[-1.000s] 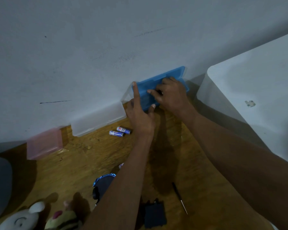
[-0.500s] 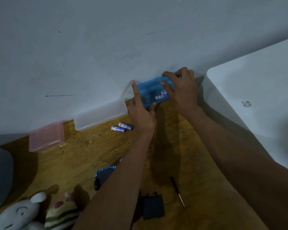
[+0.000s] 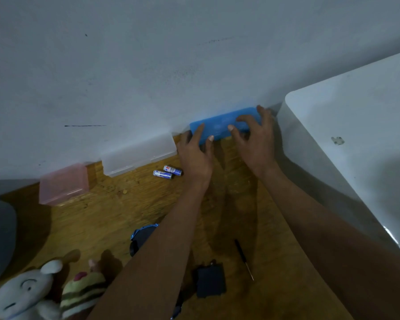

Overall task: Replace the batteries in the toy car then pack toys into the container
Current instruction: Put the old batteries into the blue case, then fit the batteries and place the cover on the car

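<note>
A blue plastic battery case lies closed against the wall. My left hand rests on its left end and my right hand presses its right end, fingers spread over the lid. Two loose blue-and-silver batteries lie on the wooden table just left of my left wrist. The toy car, dark with a blue rim, is half hidden under my left forearm. A dark battery cover and a small screwdriver lie near the front between my arms.
A clear plastic case and a pink case sit along the wall to the left. A large white container fills the right side. Two plush toys, a white one and a striped one, lie at the front left.
The blue case's lid, open a second ago with batteries showing inside, is now closed flat. Both hands have shifted onto its top.
</note>
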